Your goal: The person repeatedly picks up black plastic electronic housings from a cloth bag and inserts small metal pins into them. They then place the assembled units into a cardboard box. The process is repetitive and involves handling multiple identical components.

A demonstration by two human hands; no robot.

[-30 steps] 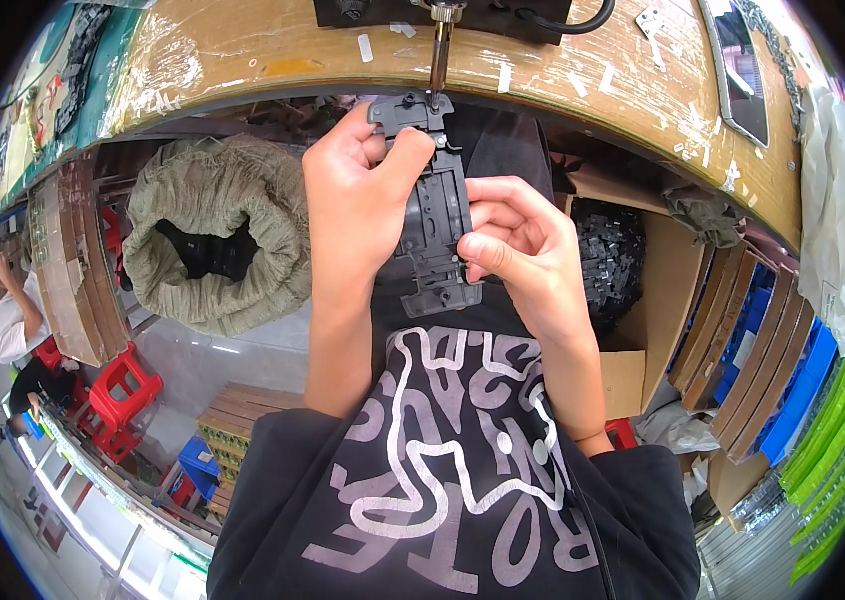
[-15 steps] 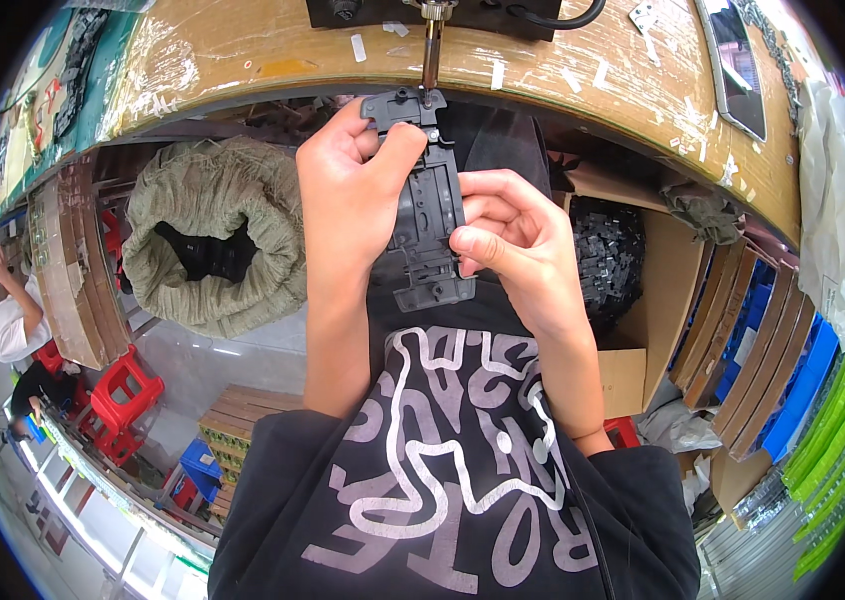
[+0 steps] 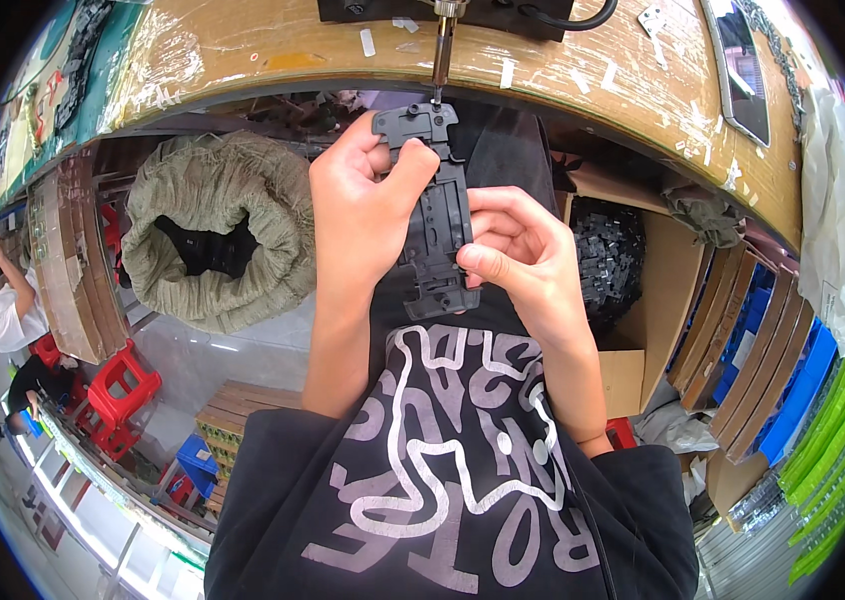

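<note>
A long black plastic part (image 3: pixel 440 215) with ribs and small holes hangs between my two hands, just off the bench edge. My left hand (image 3: pixel 368 195) is closed on its upper left side, the thumb lying across its face. At its right edge, lower down, my right hand (image 3: pixel 523 250) pinches it between thumb and fingers. A thin metal driver bit (image 3: pixel 442 58) points down from above, its tip at the top end of the part. Whether the tip sits on a screw there is too small to tell.
The wooden bench (image 3: pixel 273 55) spans the far side, with a phone (image 3: pixel 741 70) at its right. A fabric-wrapped sack (image 3: pixel 158 270) stands left. On the right, a cardboard box (image 3: pixel 665 290) holds small dark pieces (image 3: pixel 608 250). Red stools (image 3: pixel 123 385) and another person (image 3: pixel 13 315) are far left.
The part and both hands have shifted slightly right and down in the picture; the bench and bit have shifted right too. Both hands keep their hold.
</note>
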